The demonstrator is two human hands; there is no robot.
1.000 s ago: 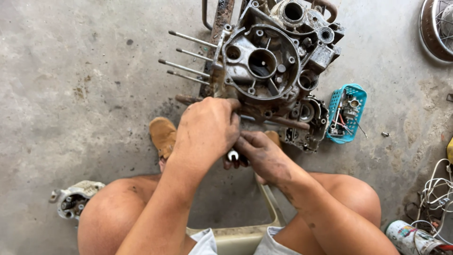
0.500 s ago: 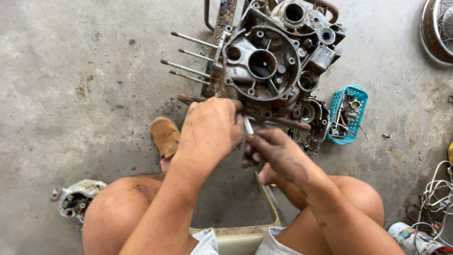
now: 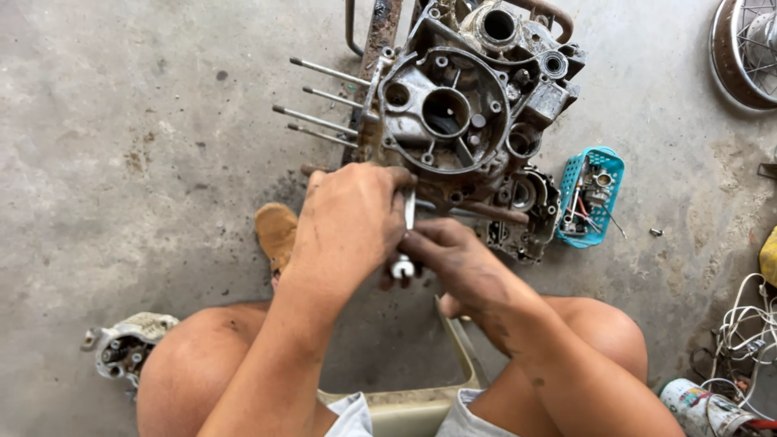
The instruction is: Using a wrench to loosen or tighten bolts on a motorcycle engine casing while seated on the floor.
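A grimy metal engine crankcase with several long studs stands on the concrete floor ahead of me. My left hand sits at its lower edge, fingers curled around the upper part of a small silver tool. My right hand pinches the same tool lower down, near its round end. Both hands are greasy and touch each other just below the crankcase.
A blue plastic basket of small parts lies right of the crankcase, an engine cover beside it. Another casing part lies at lower left. A spoked wheel, wires and a can are at right. I sit on a low stool.
My hands rose from near my knees up to the crankcase's lower edge. The right hand moved up and brought the silver tool upright between both hands.
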